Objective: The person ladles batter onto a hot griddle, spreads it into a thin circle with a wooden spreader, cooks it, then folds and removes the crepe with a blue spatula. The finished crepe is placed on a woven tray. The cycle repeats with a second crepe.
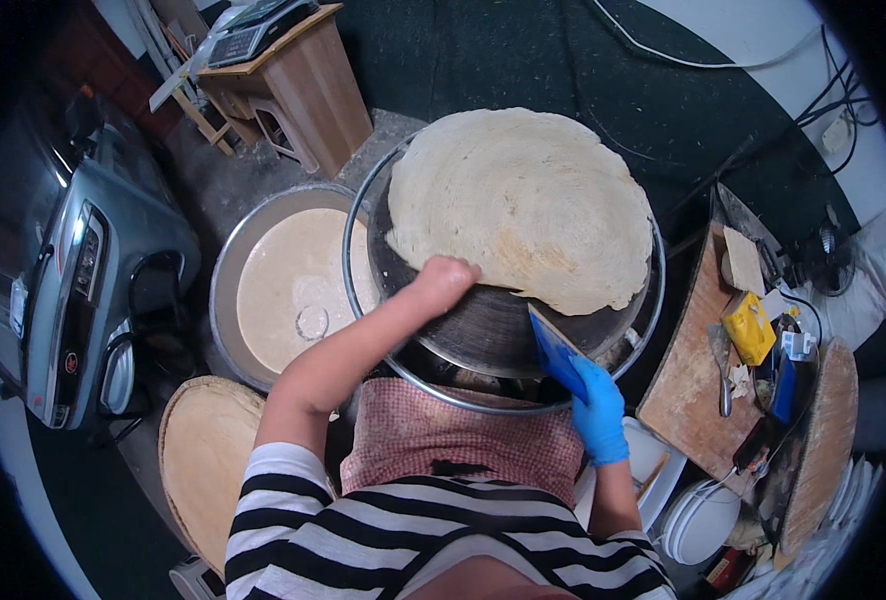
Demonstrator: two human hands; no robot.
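A large, thin, pale pancake [518, 195] with light brown patches covers the far part of a dark round griddle [463, 335]. Its near edge is lifted off the griddle, which shows bare on the side closest to me. My bare left hand [448, 284] is closed on that near edge, pinching it. In a blue glove, my right hand [599, 408] grips a blue scraper [553, 352] at the griddle's near right. The scraper's upper end reaches close to the pancake's edge. A metal ring [656, 290] runs around the griddle.
Left of the griddle stands a wide metal tub [225, 275] of pale batter. Flat round pancakes [208, 450] lie at the lower left. A grey vehicle [83, 280] is beyond, with a wooden cabinet [313, 95] behind. A cluttered board [693, 370] and white buckets [701, 520] occupy the right.
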